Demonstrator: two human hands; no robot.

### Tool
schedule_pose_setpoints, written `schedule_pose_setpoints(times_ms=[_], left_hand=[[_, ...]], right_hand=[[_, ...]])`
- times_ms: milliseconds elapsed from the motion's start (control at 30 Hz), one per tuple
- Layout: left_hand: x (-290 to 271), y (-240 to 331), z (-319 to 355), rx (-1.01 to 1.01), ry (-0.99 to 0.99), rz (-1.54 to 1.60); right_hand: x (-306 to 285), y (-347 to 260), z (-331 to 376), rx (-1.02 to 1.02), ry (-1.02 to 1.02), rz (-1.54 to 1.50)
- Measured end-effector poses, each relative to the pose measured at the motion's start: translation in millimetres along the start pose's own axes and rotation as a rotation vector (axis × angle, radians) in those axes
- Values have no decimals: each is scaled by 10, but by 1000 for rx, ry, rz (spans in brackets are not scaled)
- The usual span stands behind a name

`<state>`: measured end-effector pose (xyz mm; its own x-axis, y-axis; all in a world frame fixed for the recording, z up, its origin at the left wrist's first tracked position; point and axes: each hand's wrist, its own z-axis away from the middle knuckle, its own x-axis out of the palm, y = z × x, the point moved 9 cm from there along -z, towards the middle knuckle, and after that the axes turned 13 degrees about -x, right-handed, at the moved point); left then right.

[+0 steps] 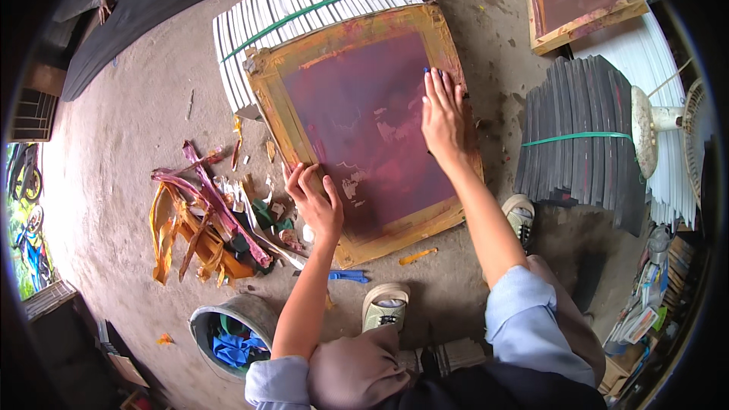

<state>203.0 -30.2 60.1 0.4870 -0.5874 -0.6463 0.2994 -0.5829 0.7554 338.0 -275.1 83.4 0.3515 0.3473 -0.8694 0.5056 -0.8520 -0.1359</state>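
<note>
While a large brown-bordered screen frame [364,144] is touched by both hands, its purplish panel [349,99] is turned upward beneath them. The right forearm [486,212] is stretched forward, and the right hand [444,118] is laid flat along the panel's right side, its fingers straight and held nearly together. The left forearm [307,300] is reached out less far; the left hand [315,201] is rested on the frame's left border, its fingers spread and slightly bent, the thumb set apart. Beyond both hands, a green-banded bundle of white strips [266,7] is partly covered by the frame. To the right hand's right, a dark bundle [573,106] is likewise banded. Left of the left hand, orange and pink peelings [216,254] are heaped. Nearer than that hand, blue and green scraps [235,349] are contained in a bucket [254,311]. Well to the right hand's lower right, pale packages [636,325] are seen, their markings too small to be read. Just below the left hand, a blue clip [348,276] is seen. By the right fingertips, a tiny blue piece [426,70] is partly hidden.
</note>
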Motion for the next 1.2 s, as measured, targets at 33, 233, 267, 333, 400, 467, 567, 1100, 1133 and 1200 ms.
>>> schedule_pose_setpoints(times_ms=[33,233,267,333,400,467,567,1100,1133,1200], left_hand=[[-14,-11,-15,2,4,-1],[-94,-47,-103,38,51,9],[-25,-10,-58,46,41,16],[-18,-33,-25,23,28,1],[-91,-25,-96,26,51,-15],[-87,-24,-104,32,59,-1],[-70,-62,-91,32,42,25],[-7,-33,-65,30,29,-9],[10,-20,-54,38,30,-16],[-47,-52,-76,25,31,-23]], right_hand=[[10,-29,-73,90,47,7],[192,-492,360,-192,-192,-168],[133,-160,253,-101,-147,-67],[-11,39,7,89,-64,15],[113,-269,124,144,20,-137],[213,-622,545,66,-35,-224],[130,-526,565,-110,-201,-132],[46,-211,-82,16,71,-50],[48,-181,-129,27,82,-23],[-40,-36,-193,86,121,-167]])
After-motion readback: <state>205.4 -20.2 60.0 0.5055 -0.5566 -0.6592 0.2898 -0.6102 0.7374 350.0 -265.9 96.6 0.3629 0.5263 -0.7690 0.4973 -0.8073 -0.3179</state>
